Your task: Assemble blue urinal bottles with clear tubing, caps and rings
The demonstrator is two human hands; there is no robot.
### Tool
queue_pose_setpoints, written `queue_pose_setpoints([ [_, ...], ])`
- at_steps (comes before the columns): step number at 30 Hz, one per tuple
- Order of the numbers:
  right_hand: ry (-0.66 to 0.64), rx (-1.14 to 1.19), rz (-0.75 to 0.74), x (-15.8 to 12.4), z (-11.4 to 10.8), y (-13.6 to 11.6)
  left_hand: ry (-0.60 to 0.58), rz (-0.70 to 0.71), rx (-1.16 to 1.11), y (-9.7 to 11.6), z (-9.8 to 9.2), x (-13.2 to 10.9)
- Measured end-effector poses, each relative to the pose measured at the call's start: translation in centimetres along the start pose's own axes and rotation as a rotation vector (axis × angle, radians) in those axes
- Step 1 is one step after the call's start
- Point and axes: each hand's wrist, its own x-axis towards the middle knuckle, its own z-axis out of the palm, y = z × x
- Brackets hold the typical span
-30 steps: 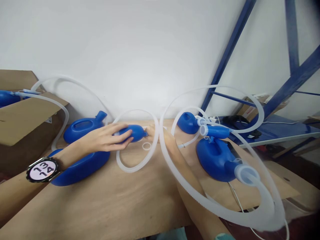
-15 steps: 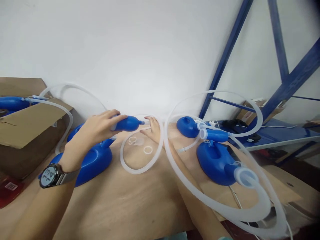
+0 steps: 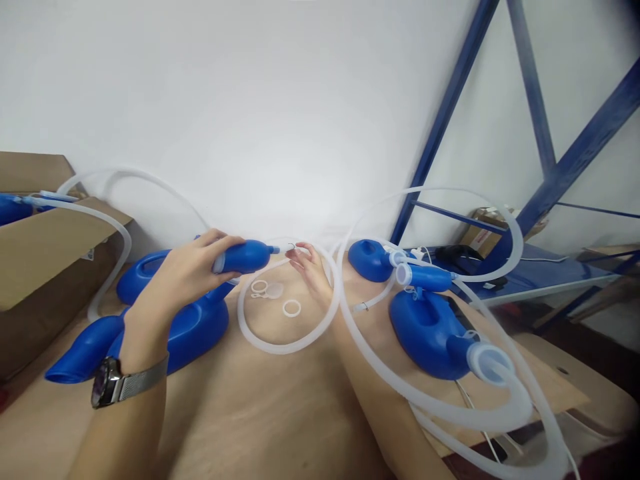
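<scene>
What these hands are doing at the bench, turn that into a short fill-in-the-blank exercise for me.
1. The left hand holds a ____ bulb.
2. A watch sits on the ____ wrist.
3. On the table, the loose white ring lies ____ the tube loop.
Missing words: blue; left; inside.

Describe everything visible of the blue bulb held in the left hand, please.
The blue bulb is egg-shaped, smooth and glossy, seemingly plastic, with a short narrow nozzle at its right end. The left hand grips its wider end, hiding that part. It lies nearly level in the air above the wooden table, nozzle toward the right hand; whether those fingers touch it is unclear.
</scene>
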Motion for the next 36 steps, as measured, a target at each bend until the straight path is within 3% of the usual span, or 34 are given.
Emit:
queue_pose_setpoints([
  [7, -0.161, 0.292, 0.047, 0.5, 0.5, 0.4, 0.059, 0.065, 0.033, 0.0, 0.1, 0.1],
  [23, -0.203, 0.427, -0.023, 0.0, -0.3, 0.2, 0.064, 0.114, -0.133, 0.5, -1.0, -0.3],
  [29, -0.328, 0.418, -0.007, 0.0, 0.1, 0.3, 0.021, 0.057, -0.142, 0.0, -1.3, -0.4],
  [36, -0.33, 0.353, -0.083, 0.4, 0.2, 0.8, 0.012, 0.01, -0.178, 0.7, -2.0, -0.6],
])
